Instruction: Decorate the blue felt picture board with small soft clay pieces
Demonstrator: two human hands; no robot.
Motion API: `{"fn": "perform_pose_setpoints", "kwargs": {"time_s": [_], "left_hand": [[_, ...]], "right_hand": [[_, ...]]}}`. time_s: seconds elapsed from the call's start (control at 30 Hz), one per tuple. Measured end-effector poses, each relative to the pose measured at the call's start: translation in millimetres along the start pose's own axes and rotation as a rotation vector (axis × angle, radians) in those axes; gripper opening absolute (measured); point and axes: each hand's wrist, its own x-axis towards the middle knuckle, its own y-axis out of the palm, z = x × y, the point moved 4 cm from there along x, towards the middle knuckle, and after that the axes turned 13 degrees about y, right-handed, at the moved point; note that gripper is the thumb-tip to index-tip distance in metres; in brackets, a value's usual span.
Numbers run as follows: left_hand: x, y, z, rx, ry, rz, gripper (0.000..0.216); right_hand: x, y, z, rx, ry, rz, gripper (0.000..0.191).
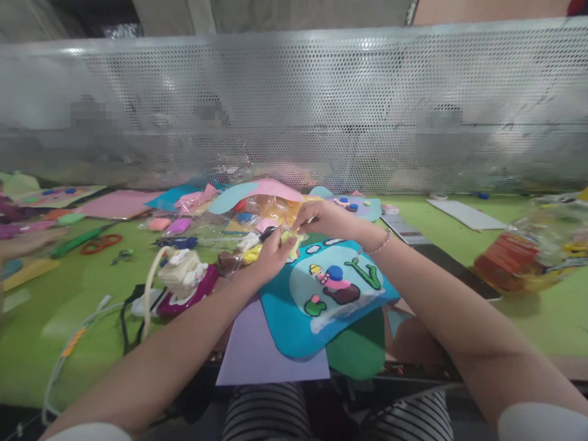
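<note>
My left hand (275,252) is closed around a pale yellow lump of modelling clay (290,242), which seems to have clear wrapping about it. The fingers of my right hand (321,217) pinch at the top of the same lump. Just below both hands lies a blue card (285,318) with a pale round centre. Raised clay shapes sit on it: a small yellow-topped figure (316,271), a blue ball (335,273), a brown mound (342,294) and green plants (365,274). Under the card show a lilac sheet (271,349) and a dark green sheet (358,346).
Wrapped clay packs (179,226) and foam sheets (257,195) crowd the back. At left are a power adapter (184,272), a white cable (68,343) and red-handled scissors (101,244). A bottle (519,251) stands right, near a dark tablet (450,269). Another person's hand (32,242) is far left.
</note>
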Motion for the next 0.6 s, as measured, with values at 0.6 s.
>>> {"fn": "perform_pose_setpoints", "kwargs": {"time_s": [0.6], "left_hand": [[-1, 0, 11, -0.066, -0.200, -0.123, 0.051]], "right_hand": [[10, 6, -29, 0.308, 0.231, -0.168, 0.006]]}}
